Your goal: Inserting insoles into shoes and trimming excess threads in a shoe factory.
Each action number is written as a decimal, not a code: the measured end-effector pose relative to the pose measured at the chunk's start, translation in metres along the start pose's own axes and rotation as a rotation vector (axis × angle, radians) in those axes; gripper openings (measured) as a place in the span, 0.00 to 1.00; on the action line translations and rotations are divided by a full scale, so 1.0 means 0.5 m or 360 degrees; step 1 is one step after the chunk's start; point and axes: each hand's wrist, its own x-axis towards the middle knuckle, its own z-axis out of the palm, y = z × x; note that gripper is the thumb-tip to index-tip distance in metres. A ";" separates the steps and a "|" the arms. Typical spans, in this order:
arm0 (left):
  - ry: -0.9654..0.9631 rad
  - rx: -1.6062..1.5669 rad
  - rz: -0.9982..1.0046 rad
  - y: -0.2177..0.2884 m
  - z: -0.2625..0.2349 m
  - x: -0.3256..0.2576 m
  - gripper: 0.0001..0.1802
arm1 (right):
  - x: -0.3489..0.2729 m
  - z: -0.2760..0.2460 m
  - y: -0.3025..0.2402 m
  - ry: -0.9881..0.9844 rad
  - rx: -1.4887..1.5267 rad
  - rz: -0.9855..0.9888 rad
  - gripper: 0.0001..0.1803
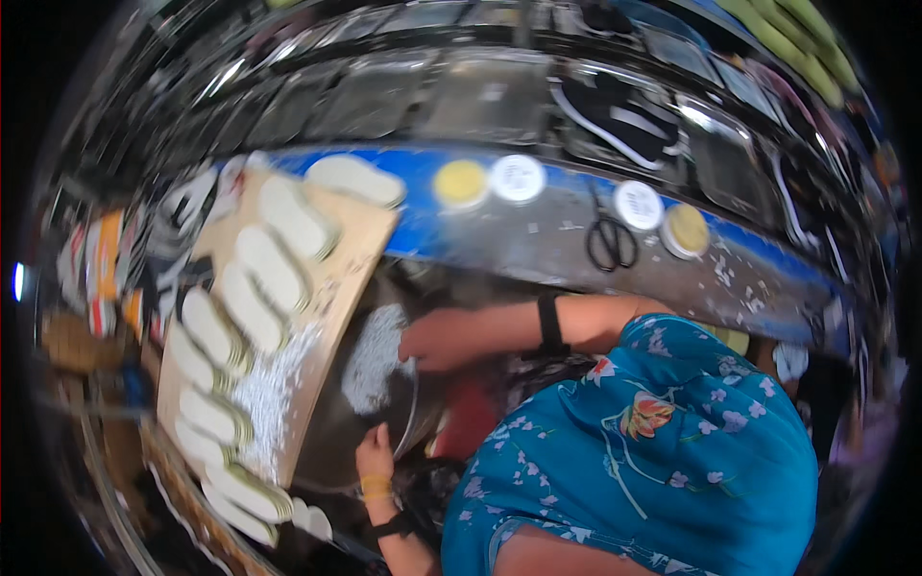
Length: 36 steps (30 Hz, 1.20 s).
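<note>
Presumably for easy reach, stacks of white soles [213,331] along a board [351,252], beside heaped pale bits [274,394]; next, left hand [375,456] below a second heap [375,360], perhaps central for both; right hand [432,341] at its edge; grips impossible to tell

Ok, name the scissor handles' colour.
The scissor handles are black, clearest in the head view.

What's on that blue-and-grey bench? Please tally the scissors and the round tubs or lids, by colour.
Yellow-topped round items: 2
White-topped round items: 2
Black scissors: 1
Total: 5
</note>
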 end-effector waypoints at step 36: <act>0.0729 -0.1382 0.0581 0.195 -0.102 -0.115 0.39 | 0.023 -0.122 -0.121 0.0433 -0.0481 -0.0068 0.11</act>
